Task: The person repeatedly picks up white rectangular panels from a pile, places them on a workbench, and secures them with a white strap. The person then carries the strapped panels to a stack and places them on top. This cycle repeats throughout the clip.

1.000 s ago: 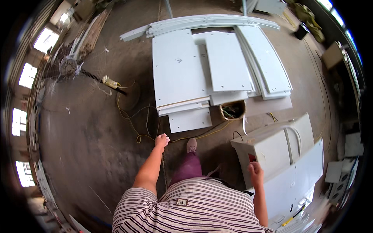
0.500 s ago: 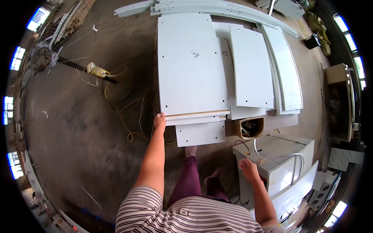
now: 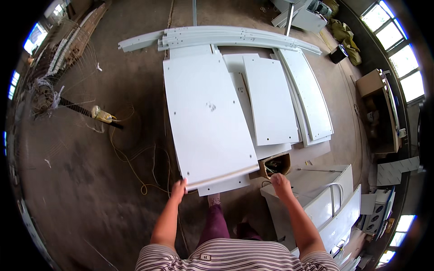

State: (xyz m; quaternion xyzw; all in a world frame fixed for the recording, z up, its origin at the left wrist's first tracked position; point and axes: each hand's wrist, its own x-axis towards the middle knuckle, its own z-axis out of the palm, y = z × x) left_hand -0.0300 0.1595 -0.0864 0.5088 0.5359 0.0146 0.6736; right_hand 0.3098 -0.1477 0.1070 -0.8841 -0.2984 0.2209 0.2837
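A large white panel [image 3: 205,122] with small holes near its edges and a smudge in the middle lies on top of a stack, slightly turned. My left hand [image 3: 179,189] is closed on its near left corner. Under its near edge a second white panel [image 3: 224,185] sticks out towards me. Off the panel's right side, my right hand [image 3: 281,184] hovers just in front of an open cardboard box [image 3: 285,165] that has small items inside. Its fingers are curled, and whatever they may hold is hidden.
More white panels [image 3: 273,101] lie right of the large one. Long white rails [image 3: 239,36] lie across the far end. A white cabinet [image 3: 316,176] stands close on my right. Yellow cable [image 3: 131,165] trails over the floor at left, near a wrapped post [image 3: 101,115].
The large panel has slid towards me and turned a little, my left hand moving with it and covering more of the panel beneath. My right hand has come up closer to the cardboard box.
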